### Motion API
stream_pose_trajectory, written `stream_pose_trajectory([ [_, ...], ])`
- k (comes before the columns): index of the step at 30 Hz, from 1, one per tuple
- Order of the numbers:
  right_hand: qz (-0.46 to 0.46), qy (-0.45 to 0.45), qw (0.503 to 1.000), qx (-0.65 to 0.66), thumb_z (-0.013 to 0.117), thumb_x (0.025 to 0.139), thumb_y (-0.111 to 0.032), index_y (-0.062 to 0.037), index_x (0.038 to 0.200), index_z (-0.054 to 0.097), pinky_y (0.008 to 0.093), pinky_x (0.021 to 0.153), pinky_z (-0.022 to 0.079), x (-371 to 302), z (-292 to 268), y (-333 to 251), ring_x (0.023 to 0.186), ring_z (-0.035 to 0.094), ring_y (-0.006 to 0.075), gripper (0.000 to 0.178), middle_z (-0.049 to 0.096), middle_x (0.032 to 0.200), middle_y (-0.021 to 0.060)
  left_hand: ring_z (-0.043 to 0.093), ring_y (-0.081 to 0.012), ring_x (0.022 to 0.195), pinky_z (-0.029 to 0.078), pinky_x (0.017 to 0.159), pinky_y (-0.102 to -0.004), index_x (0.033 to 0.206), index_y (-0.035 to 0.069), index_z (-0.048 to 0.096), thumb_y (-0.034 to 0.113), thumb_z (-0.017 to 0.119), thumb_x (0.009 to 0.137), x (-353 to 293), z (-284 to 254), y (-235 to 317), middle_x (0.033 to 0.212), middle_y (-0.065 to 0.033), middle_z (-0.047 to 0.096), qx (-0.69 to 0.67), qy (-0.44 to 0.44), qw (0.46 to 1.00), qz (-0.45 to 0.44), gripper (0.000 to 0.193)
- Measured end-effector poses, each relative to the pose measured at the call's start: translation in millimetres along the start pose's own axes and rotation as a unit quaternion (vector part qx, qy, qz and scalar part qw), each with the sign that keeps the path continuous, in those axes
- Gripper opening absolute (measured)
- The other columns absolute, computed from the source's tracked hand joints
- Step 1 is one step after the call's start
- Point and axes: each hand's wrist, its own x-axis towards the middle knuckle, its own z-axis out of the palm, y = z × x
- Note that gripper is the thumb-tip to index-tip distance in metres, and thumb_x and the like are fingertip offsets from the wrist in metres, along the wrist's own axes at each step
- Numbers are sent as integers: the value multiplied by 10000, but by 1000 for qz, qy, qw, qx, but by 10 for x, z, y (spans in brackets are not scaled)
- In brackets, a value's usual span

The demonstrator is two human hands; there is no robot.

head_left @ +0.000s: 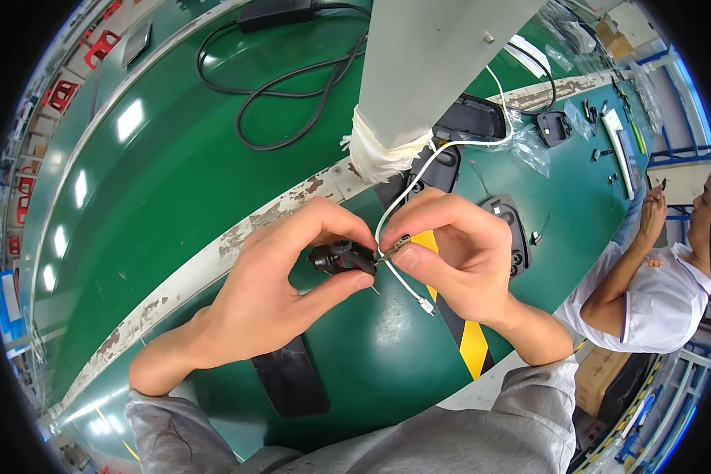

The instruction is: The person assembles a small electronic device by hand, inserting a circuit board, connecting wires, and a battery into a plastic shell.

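Note:
Between the thumb and fingers of my left hand is a small black plastic part, rounded at its left end, with a thin pin or wire sticking out below. My right hand pinches a tiny metallic piece right against that part's right side. Whether the two are joined, I cannot tell. A white cable passes behind my fingertips and ends in a plug on the green table. Below my left hand lies a flat black phone-like slab.
A grey post wrapped in white cloth rises beyond my hands. Black moulded cases lie to its right, beside yellow-black tape. A black cable with an adapter lies far left. At the right, a person sits holding something small.

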Motion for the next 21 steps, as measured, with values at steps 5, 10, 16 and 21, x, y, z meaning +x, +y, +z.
stream_pose_trajectory([
  [5, -5, 8, 999, -34, 674, 847, 92, 52, 1054, 632, 326, 806, 500, -24, -9, 23, 899, 624, 208, 215, 672, 989, 166, 640, -156, 890, 522, 812, -295, 1118, -10, 592, -38, 718, 845, 21, 6, -17, 1017, -76, 636, 8, -9, 1000, 2, 302],
  [10, -47, 11, 993, -112, 703, 818, 106, 64, 1030, 655, 296, 741, 498, -14, -3, -16, 837, 633, 189, 221, 687, 963, 154, 642, -170, 890, 520, 820, -310, 1175, 0, 562, -42, 702, 856, -12, 36, 59, 1021, -85, 636, 35, -8, 999, -11, 351],
  [16, -48, 36, 989, -135, 739, 794, 100, 67, 1013, 664, 291, 721, 492, -31, 17, 16, 812, 634, 181, 235, 692, 960, 149, 637, -216, 873, 517, 795, -342, 1227, 16, 529, -41, 685, 865, -17, 48, 55, 1033, -114, 611, 81, -25, 996, -13, 398],
  [21, -59, 41, 987, -143, 752, 781, 106, 64, 1014, 666, 290, 710, 495, -40, 31, 45, 794, 640, 182, 252, 694, 941, 145, 629, -237, 857, 517, 756, -348, 1270, 28, 506, -36, 675, 873, -33, 73, 41, 1028, -119, 580, 121, -24, 992, 15, 436],
])
